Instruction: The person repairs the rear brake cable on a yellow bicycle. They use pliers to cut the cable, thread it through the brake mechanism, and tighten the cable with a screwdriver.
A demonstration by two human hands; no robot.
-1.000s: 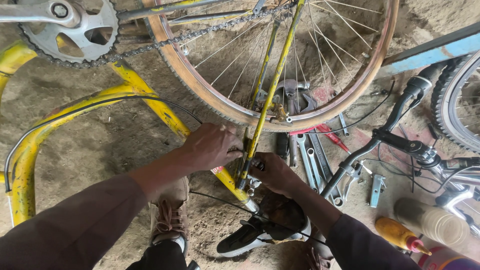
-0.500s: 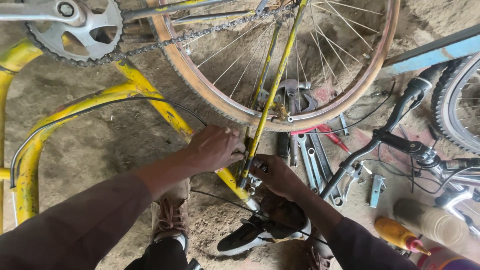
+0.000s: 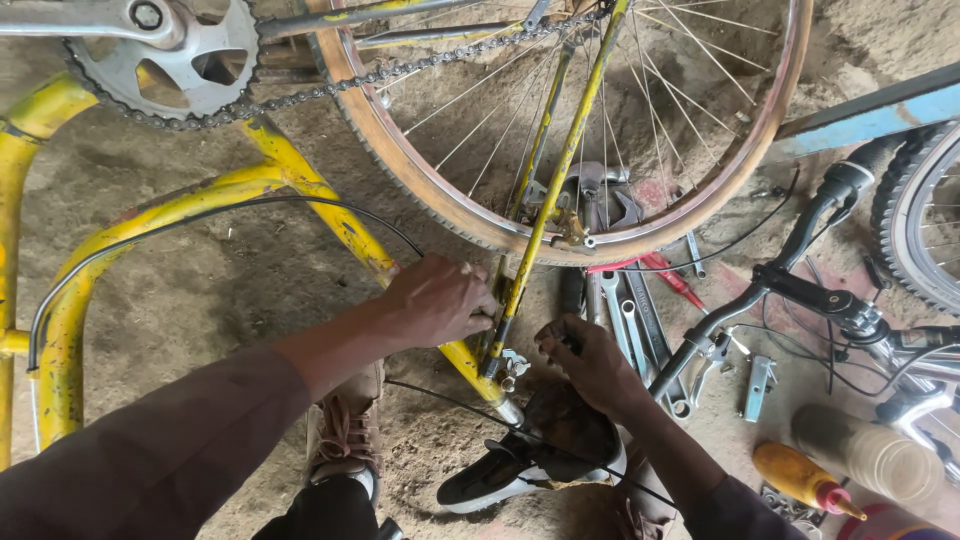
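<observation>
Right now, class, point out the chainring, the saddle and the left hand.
chainring (image 3: 165, 62), head view, on its toothed plate
saddle (image 3: 520, 465), head view, on its side
left hand (image 3: 438, 298), head view, on its back

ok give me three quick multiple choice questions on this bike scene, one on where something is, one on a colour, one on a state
1. Where do the wrenches lie?
A. on the dirt floor behind the wheel rim
B. hung on the handlebar
C. in the left hand

2. What colour is the bike frame?
A. blue
B. yellow
C. green

3. What state is the wheel rim in?
A. fitted with a knobbly tyre
B. bare, no tyre
C. missing all its spokes

Answers:
1 A, they lie on the ground seen through the spokes.
2 B, the tubes beside the left hand are yellow, as is the thin stay that hand closes on; the right hand is at the seat clamp below.
3 B, the brownish rim shows no rubber, and its spokes are in place.
</observation>
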